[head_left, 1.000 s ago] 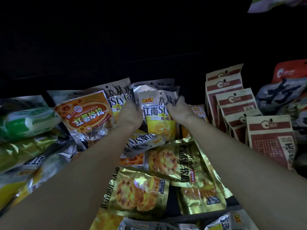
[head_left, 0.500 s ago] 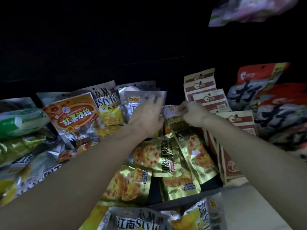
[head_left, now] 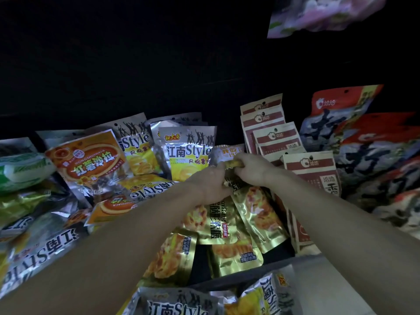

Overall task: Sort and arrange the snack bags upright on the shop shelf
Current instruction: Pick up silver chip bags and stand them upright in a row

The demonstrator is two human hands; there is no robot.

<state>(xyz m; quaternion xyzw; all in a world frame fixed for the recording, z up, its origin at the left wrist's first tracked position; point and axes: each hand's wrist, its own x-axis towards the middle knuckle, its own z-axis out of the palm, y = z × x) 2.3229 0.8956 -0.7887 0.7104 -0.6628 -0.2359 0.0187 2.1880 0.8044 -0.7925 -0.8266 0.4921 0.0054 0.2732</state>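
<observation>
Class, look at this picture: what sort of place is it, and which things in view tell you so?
Most likely a shop shelf. Many identical sealed snack packets stand in rows: red-and-white packets at right, silver-and-yellow crisp bags in the middle, gold packets lying in a heap.

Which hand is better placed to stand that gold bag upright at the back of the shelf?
Right, probably. The right hand pinches the top edge of the gold bag, beside the upright red-and-white bags. The left hand grips lower down and looks suited to steadying.
</observation>
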